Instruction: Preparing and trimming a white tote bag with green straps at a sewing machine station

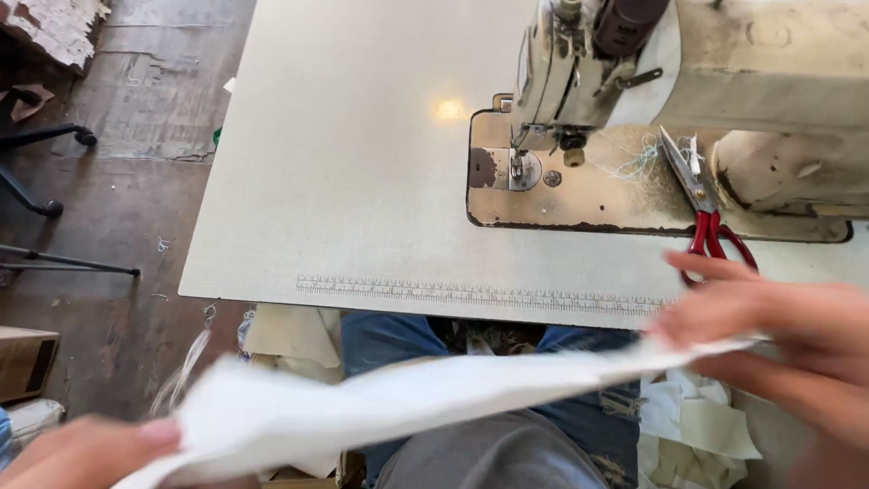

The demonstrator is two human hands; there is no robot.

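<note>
Stretching between the two hands is a long strip of white woven fabric [434,385], held out across the person's lap, below the near edge of the pale grey flat bench [344,181]. The left hand [86,448], low at the left edge of the view, has its thumb pressed on top of the cloth's end and is clamped on it. The right hand [778,335], blurred, pinches the other end between its upper and lower fingers, so it too is closed on the strip. The hands are well apart, with the cloth running slightly upward from left to right.

On the bench stands a worn cream-coloured industrial sewing machine [724,72], its needle and presser foot [519,167] over a stained metal bed plate [588,195]. A pair of steel scissors with red handles [706,213] lies on the bed, blades pointing away from the person, handles just beside the right hand's upper finger. Loose pale threads [638,163] lie near the blades. A printed ruler strip [480,292] runs along the bench's near edge.

Under the bench, blue denim-clad knees [389,340] show, with cream fabric scraps [697,421] heaped at the right. The dark wooden floor [100,226] lies to the left.
</note>
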